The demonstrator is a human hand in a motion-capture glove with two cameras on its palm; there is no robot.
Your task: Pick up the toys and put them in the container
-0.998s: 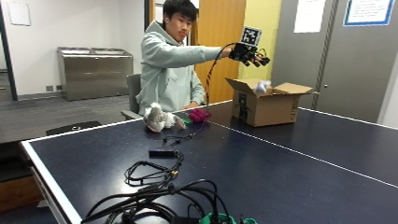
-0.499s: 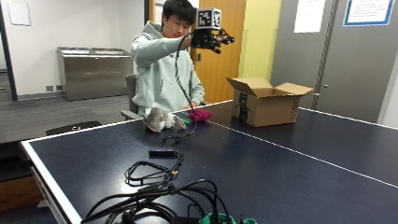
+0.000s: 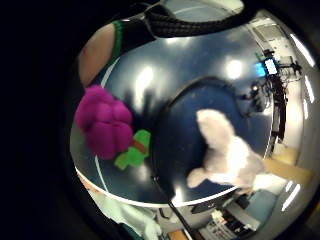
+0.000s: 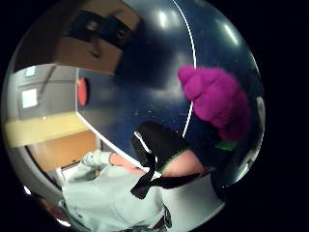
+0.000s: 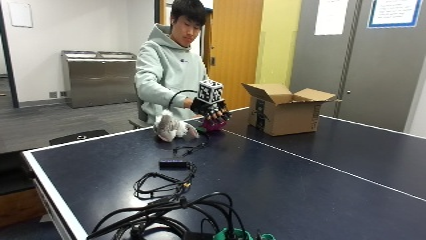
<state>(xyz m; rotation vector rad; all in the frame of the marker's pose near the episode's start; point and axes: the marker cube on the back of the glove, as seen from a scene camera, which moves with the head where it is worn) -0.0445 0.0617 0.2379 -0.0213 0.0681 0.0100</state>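
A purple plush toy [image 5: 214, 124] with a green part lies on the dark blue table [image 5: 299, 185] in front of the person. My gloved right hand [image 5: 210, 108] hovers just above it, fingers hanging relaxed and holding nothing. Both palm views show the purple toy [image 3: 102, 122] [image 4: 217, 99] lying free on the table below the palm. A white plush toy [image 5: 173, 129] [image 3: 227, 152] lies beside it, nearer the table's edge. The open cardboard box [image 5: 286, 114] [image 4: 91, 38] stands on the table to the right of the hand.
A tangle of black cables [image 5: 166, 182] and a small black device [image 5: 173, 163] lie on the near part of the table. A thin cable [image 5: 190, 148] lies just in front of the toys. Metal bins [image 5: 100, 77] stand against the back wall.
My hand has come away from above the box, passed up in front of the person's face, then dropped to just above the purple toy. The toys have not moved.
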